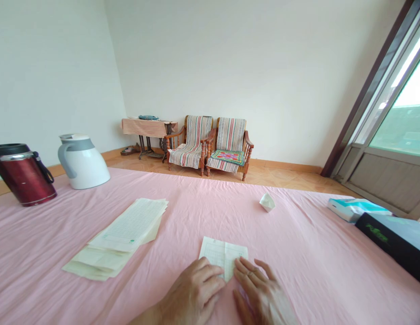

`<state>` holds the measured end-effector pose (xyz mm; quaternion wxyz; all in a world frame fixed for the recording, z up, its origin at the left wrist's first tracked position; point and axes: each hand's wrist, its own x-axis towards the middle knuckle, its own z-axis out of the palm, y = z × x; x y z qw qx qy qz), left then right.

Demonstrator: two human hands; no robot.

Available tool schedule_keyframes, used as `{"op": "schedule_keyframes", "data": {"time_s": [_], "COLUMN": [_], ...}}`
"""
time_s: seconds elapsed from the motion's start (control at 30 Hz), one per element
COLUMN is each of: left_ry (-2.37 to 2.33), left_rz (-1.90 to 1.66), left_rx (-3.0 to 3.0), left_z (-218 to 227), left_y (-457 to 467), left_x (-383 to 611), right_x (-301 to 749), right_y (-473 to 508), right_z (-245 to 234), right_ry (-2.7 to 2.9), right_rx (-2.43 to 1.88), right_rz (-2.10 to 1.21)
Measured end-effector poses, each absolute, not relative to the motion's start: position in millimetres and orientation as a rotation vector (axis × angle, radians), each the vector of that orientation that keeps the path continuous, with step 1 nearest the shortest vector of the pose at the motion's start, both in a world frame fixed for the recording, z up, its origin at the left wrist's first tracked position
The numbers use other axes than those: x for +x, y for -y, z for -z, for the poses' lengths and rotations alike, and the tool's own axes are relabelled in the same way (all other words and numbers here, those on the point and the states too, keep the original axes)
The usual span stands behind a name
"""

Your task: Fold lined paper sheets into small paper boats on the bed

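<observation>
A small sheet of lined paper [220,251] with a crease down its middle lies flat on the pink tablecloth [203,212]. My left hand [199,286] rests over its lower left part, fingers stretched across toward the crease. On the lower right part lies my right hand [259,289], its fingers extended and its thumb apart. The paper's near edge is partly hidden under both hands. Farther back to the right sits a folded paper boat [267,202]. To the left is a loose stack of gridded paper sheets [128,230], spread unevenly.
A red thermos [27,178] and a white jug [86,164] stand at the left. At the right edge lie a blue-and-white packet [357,208] and a black box [392,243]. Beyond the table are two wooden armchairs [192,140] and a cloth-covered sewing table [147,127].
</observation>
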<state>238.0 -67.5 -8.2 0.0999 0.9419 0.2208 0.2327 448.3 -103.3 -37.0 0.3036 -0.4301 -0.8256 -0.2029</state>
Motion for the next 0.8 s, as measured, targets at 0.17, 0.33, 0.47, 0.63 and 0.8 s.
{"op": "schedule_keyframes", "data": {"time_s": [0.17, 0.33, 0.47, 0.63, 0.8], "left_ry": [-0.776, -0.793, -0.799, -0.674, -0.570], "left_rz": [-0.599, -0.467, -0.384, -0.422, -0.446], "left_rx": [2.721, 2.893, 3.100, 3.297, 3.400], "left_z": [-9, -12, -13, -13, -15], "left_y": [58, 49, 43, 33, 34], "left_x": [227, 226, 227, 226, 228], "right_x": [449, 451, 455, 456, 448], "right_y": [105, 104, 105, 103, 96], "right_z": [36, 44, 49, 52, 57], "right_ry": [2.143, 2.175, 2.199, 2.195, 2.126], "right_rx": [-1.188, -1.220, -1.257, -1.257, -1.141], "right_rz": [0.545, 0.468, 0.382, 0.378, 0.536]}}
